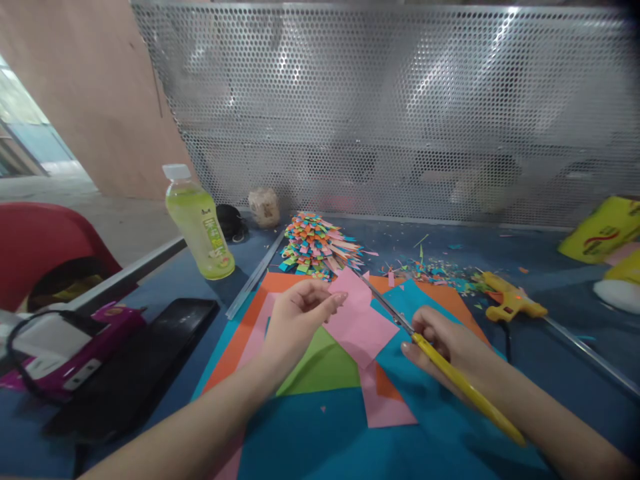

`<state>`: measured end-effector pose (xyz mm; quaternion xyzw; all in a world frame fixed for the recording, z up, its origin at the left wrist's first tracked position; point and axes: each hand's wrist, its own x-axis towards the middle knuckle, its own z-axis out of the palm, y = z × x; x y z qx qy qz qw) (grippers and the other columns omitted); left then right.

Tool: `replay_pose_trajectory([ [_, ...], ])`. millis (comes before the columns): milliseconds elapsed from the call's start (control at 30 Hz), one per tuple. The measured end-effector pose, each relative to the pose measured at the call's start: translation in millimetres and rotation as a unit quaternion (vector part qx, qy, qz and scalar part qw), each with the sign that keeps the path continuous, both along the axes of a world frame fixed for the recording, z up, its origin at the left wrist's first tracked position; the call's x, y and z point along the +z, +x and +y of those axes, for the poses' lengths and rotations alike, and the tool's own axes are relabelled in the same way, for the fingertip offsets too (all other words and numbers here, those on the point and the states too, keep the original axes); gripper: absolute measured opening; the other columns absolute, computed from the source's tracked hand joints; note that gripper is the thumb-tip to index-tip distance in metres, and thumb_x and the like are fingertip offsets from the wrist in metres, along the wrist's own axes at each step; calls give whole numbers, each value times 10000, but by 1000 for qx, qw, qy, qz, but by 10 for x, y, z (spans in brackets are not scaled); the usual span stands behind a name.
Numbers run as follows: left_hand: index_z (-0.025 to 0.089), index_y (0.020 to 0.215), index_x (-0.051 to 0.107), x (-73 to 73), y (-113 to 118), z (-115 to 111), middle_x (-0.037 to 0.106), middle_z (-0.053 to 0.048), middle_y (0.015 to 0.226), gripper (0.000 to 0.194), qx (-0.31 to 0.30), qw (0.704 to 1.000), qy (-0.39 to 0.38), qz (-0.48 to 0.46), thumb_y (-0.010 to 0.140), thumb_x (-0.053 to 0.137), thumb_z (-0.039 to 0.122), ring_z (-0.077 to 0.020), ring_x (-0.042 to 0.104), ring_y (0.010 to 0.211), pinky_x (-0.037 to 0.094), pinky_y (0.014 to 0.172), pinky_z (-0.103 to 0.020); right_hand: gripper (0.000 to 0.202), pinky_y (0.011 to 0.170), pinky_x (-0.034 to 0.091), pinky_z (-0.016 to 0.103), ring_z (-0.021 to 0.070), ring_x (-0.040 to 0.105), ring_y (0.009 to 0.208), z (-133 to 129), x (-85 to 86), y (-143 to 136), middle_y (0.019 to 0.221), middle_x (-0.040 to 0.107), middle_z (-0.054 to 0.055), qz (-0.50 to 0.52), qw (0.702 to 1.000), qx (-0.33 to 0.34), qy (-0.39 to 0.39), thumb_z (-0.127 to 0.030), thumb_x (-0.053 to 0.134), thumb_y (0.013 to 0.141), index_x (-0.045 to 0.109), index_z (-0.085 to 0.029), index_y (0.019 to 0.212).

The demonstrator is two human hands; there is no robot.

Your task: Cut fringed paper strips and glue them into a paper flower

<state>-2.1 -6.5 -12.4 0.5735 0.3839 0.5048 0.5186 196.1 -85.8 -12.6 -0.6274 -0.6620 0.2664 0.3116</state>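
1. Below the pink paper (361, 330): blue sheet (310, 433) on the tabletop (165, 280).
2. Right of it: right hand (447, 337), grip closed around yellow-handled scissors (465, 383).
3. At its left edge: left hand (305, 317), narrow grip pinching it.
4. Beyond it: multicolored fringed paper cone (315, 243).
5. Farthest behind it: perforated metal panel (360, 107).

Pink paper (361, 327), yellow-handled scissors (450, 370) slanted alongside
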Motion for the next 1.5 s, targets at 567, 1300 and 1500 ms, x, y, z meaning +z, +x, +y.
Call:
replay_pose_trajectory([
  [567, 151, 666, 589, 19, 1, -13, 557, 37, 539, 191, 3, 1000, 1, -4, 672, 710, 298, -68, 495, 513, 378, 492, -178, 266, 426, 192, 209, 72, 239, 454, 6, -13, 31, 539, 284, -95, -25, 999, 22, -1, -435, 462, 786, 327, -218, 712],
  [1300, 146, 657, 581, 42, 9, -41, 554, 42, 518, 192, 4, 1000, 0, 6, 660, 715, 284, -59, 483, 487, 367, 481, -176, 251, 434, 172, 218, 71, 221, 462, -10, -30, 33, 544, 282, -89, -13, 1000, 19, 5, -399, 482, 800, 330, -217, 719],
  [1500, 152, 638, 569, 58, 17, -46, 558, 41, 519, 194, 10, 1000, -13, -16, 691, 690, 293, -59, 486, 470, 373, 471, -182, 270, 436, 174, 217, 80, 230, 463, -8, -33, 30, 545, 260, -88, -13, 1000, 17, 7, -436, 468, 800, 325, -222, 719],
])
